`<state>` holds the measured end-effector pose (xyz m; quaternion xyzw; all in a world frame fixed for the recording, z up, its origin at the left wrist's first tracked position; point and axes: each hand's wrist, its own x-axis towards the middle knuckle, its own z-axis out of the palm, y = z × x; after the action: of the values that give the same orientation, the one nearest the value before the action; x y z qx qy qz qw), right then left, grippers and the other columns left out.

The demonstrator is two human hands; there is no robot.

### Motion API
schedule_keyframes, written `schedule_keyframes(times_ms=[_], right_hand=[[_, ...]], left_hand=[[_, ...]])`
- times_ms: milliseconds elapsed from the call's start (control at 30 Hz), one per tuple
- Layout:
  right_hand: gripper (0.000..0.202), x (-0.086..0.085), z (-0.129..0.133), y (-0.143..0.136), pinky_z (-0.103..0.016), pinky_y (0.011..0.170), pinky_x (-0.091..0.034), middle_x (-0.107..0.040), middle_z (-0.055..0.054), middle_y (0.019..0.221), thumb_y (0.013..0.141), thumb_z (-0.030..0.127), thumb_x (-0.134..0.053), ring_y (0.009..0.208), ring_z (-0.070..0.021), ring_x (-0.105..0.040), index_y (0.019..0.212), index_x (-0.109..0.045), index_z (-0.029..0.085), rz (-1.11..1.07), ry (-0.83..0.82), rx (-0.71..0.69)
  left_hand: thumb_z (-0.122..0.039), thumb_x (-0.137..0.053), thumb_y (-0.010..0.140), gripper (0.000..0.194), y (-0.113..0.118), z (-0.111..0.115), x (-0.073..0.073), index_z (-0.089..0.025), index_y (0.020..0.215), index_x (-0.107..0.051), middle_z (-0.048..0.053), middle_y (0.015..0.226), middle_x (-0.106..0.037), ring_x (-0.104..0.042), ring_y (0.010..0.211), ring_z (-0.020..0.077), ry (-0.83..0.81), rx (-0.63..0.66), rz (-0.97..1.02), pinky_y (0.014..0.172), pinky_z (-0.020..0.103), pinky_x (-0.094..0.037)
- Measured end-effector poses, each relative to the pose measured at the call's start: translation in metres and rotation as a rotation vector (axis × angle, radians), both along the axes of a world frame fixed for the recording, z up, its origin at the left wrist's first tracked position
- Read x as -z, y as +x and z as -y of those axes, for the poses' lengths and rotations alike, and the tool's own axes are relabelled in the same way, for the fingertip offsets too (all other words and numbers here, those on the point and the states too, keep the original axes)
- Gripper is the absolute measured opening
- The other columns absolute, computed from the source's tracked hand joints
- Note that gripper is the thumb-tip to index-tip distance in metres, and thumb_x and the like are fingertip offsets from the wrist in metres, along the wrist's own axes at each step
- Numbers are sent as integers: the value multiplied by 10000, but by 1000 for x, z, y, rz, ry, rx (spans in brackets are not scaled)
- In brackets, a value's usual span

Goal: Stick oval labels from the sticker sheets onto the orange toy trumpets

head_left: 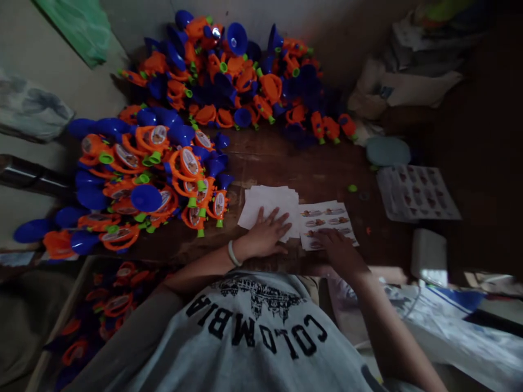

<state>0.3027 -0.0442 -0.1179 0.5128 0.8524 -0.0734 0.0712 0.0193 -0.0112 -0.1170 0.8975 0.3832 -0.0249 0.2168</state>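
My left hand lies with fingers spread on a stack of white blank sheets near the table's front edge. A pale band circles that wrist. Just to the right, my right hand rests on the lower part of the printed sticker sheets, which show small oval pictures in rows. Its fingers are dim and partly blurred, and I cannot make out whether they hold anything. The two stacks lie side by side, nearly touching.
Orange and blue toy trumpets with oval stickers are heaped at the left, more toy trumpets at the back. At the right are another sticker sheet stack, a pale blue-green oval object and a grey box. A crate of toys stands lower left.
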Motion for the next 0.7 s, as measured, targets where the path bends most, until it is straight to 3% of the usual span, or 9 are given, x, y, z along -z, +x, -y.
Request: schedule_keyframes(times_ms=[133, 267, 333, 400, 500, 600, 700], right_hand=[[460, 7, 4, 4, -415, 1008, -608, -777, -123, 1305, 911, 16, -556, 1252, -291, -705, 1290, -733, 205, -10, 96, -65], [329, 12, 4, 7, -306, 768, -601, -827, -96, 1134, 921, 44, -575, 1014, -236, -788, 1080, -791, 235, -82, 170, 62], [202, 14, 2, 10, -297, 660, -564, -834, -83, 996, 973, 169, -595, 847, -224, -786, 981, -790, 223, -120, 209, 117], [220, 12, 0, 14, -292, 631, -546, -828, -74, 928, 1010, 252, -575, 797, -212, -775, 959, -785, 213, -154, 251, 164], [252, -2, 0, 16, -288, 760, -581, -836, -63, 972, 1022, 210, -543, 883, -187, -774, 1024, -794, 228, -300, 407, 145], [224, -21, 4, 7, -317, 924, -584, -844, -16, 958, 972, 143, -634, 952, -172, -755, 1059, -790, 278, -555, 652, -89], [197, -32, 7, -9, -356, 989, -585, -844, 11, 977, 940, 196, -725, 1019, -185, -737, 1088, -780, 313, -656, 761, -253]], left_hand=[[-540, -611, 1000, 776, 17, -3, 10, -195, 1652, -372, 205, 1780, -198, -115, 1660, 492, 25, -175, -48, 1222, 881, -117], [-483, -630, 997, 740, 24, -5, 10, -153, 1624, -414, 227, 1765, -241, -114, 1656, 504, 16, -234, 34, 1229, 876, -97], [-422, -592, 1021, 620, 23, -6, 6, -143, 1566, -492, 222, 1723, -359, -196, 1654, 462, -2, -267, 206, 1281, 804, -152], [-426, -520, 1052, 531, 21, -8, 1, -167, 1515, -542, 205, 1622, -524, -419, 1576, 385, -65, -334, 475, 1293, 663, -323], [-615, -450, 1048, 633, 18, -12, -9, -203, 1526, -504, 171, 1312, -742, -747, 1143, 282, -379, -538, 882, 1034, 483, -599], [-782, -480, 963, 816, 16, -20, -20, -206, 1541, -483, 114, 1091, -784, -756, 837, 225, -814, -750, 1149, 774, 379, -635], [-655, -797, 815, 861, 12, -26, -28, -255, 1530, -530, 60, 1054, -793, -713, 759, 175, -925, -768, 1250, 685, 292, -594]])
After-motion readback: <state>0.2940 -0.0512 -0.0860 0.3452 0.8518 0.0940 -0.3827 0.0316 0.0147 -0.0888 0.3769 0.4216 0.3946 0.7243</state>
